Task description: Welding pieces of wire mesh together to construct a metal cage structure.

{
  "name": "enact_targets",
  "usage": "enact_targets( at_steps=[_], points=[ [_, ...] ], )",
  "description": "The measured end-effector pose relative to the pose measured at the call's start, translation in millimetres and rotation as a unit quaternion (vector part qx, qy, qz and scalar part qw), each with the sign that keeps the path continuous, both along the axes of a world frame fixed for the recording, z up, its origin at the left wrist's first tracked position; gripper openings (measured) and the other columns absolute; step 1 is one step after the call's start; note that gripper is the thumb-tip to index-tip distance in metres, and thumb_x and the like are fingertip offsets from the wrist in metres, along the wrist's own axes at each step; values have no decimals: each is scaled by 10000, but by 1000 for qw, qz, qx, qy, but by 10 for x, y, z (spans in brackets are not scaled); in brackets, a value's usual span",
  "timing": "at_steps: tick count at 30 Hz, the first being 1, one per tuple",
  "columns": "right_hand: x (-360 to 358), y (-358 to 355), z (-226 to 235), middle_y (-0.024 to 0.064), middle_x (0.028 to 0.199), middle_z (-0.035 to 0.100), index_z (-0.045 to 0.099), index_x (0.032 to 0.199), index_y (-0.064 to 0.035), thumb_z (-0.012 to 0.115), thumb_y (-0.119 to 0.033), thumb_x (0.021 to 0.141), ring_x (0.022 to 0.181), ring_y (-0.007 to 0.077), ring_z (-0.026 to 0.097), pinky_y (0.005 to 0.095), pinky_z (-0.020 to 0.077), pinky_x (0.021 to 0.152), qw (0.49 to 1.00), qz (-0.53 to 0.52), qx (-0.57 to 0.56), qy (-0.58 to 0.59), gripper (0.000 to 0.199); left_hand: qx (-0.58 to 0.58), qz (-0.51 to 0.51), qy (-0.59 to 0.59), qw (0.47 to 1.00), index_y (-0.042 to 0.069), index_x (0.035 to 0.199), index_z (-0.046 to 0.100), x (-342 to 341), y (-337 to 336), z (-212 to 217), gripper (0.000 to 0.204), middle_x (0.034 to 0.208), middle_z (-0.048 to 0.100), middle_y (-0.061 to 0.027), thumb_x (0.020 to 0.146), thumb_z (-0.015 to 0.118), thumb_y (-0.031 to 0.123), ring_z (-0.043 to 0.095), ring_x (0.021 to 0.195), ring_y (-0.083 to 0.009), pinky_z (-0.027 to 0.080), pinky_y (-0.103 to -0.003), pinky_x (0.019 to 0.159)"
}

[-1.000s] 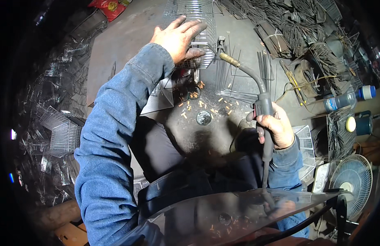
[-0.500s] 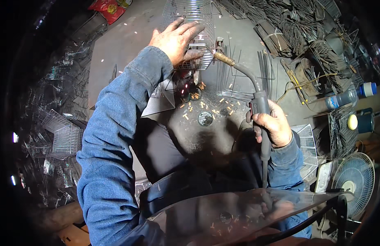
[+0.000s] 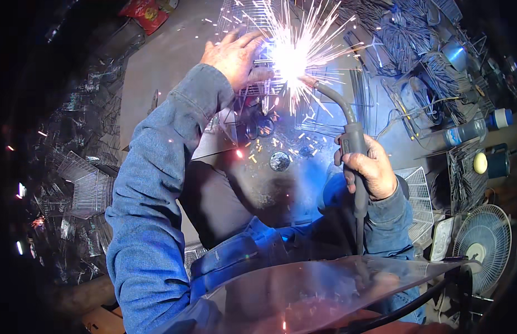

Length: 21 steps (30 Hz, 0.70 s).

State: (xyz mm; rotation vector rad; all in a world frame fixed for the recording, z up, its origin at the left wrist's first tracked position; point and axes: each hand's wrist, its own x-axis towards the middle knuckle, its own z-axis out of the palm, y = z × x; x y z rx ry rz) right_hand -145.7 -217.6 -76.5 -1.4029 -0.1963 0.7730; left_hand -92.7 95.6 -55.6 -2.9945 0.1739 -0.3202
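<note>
A wire-mesh basket (image 3: pixel 242 16) lies at the far middle of the metal work surface (image 3: pixel 158 72). My left hand (image 3: pixel 233 60) is on it, fingers reaching over the wires and thumb lower down, holding it in place. My right hand (image 3: pixel 372 170) is closed round the grey handle of a welding torch (image 3: pixel 354 147). Its curved neck (image 3: pixel 339 101) runs up and left to the right edge of the basket, beside my left fingers. A white arc (image 3: pixel 292 61) burns there and throws sparks outward; the glare hides the torch tip and that part of the basket.
Finished-looking wire baskets (image 3: pixel 91 189) are heaped at the left. Bundles of wire rods (image 3: pixel 406 33) fill the far right, above a plastic bottle (image 3: pixel 464 134). A fan (image 3: pixel 481 247) stands at the lower right. A clear tinted visor (image 3: pixel 303 289) crosses the lower edge.
A bright arc with flying sparks has lit up at the torch tip, casting blue light over the scene. Both hands keep nearly the same place and grip.
</note>
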Motion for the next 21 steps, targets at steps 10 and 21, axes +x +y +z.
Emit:
enact_targets(
  at_steps=[10,21],
  points=[
    [-3,19,22,90,823,561,481,1039,16,542,-99,785,466,105,482,234,411,402,1000,4,-3,-3,286,34,-1,-16,999,253,1357,354,32,17,-42,778,1412,349,23,708,630,582,264,1330,-271,313,-690,924],
    [-85,126,136,75,830,568,480,1049,10,541,-65,788,483,100,487,232,415,416,1000,-14,1,-12,279,8,-21,-31,999,263,1348,371,20,-39,-15,720,1403,363,23,741,615,563,293,1312,-276,348,-661,892]
  ],
)
